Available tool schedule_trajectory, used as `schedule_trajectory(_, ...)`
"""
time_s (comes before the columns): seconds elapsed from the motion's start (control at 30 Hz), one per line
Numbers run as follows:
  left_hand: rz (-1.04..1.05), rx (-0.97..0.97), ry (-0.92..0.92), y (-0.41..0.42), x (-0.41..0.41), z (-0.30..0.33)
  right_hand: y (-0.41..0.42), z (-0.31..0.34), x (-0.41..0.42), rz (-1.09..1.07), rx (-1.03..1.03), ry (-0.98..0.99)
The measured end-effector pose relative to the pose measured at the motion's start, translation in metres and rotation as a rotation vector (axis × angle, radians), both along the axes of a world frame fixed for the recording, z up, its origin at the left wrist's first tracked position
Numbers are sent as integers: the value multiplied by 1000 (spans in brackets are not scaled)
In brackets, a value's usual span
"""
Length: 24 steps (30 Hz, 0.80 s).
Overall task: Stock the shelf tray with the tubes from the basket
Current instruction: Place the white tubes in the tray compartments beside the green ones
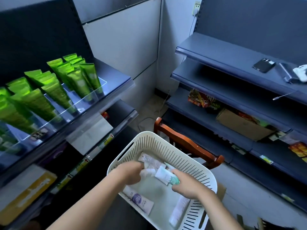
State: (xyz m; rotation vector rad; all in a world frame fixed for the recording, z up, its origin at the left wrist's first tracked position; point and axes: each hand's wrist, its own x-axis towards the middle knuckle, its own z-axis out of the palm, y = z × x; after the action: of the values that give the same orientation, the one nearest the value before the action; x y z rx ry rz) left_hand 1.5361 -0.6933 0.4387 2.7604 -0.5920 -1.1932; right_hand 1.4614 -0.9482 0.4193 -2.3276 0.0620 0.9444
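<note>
A white slotted basket (154, 143) sits low in front of me on a wooden chair. Both hands reach into it. My right hand (186, 185) grips a white tube with green print (166, 175). My left hand (128, 174) has its fingers curled round a white tube (147, 171) near the basket's back. A white tube with a purple mark (138, 199) lies at the basket's front left, another white tube (178, 211) at the front right. The clear shelf tray (93, 95) on the left shelf holds rows of upright green tubes (54, 90).
The wooden chair (187, 143) stands behind the basket. Blue shelving on the right carries a black phone (264, 64), snack packets and a cardboard box (240, 125). Lower left shelves hold boxes and price tags. A cable trails on the floor by the corner.
</note>
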Motion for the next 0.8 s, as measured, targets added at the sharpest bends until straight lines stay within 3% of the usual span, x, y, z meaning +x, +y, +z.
schedule_trajectory(0.13, 129, -157, -70, 15, 2, 39, 16, 33, -1, -225, 233, -71)
schedule_trajectory(0.3, 356, -349, -190, 52, -11, 96, 65, 81, 10, -326, 442, -238)
schedule_trajectory(0.47, 408, -520, -275, 108, -40, 155, 120, 133, 20, -345, 546, -406)
schedule_trajectory(0.8, 810, -737, -690, 337, -188, 285, 352, 263, 1, 71, 856, -516)
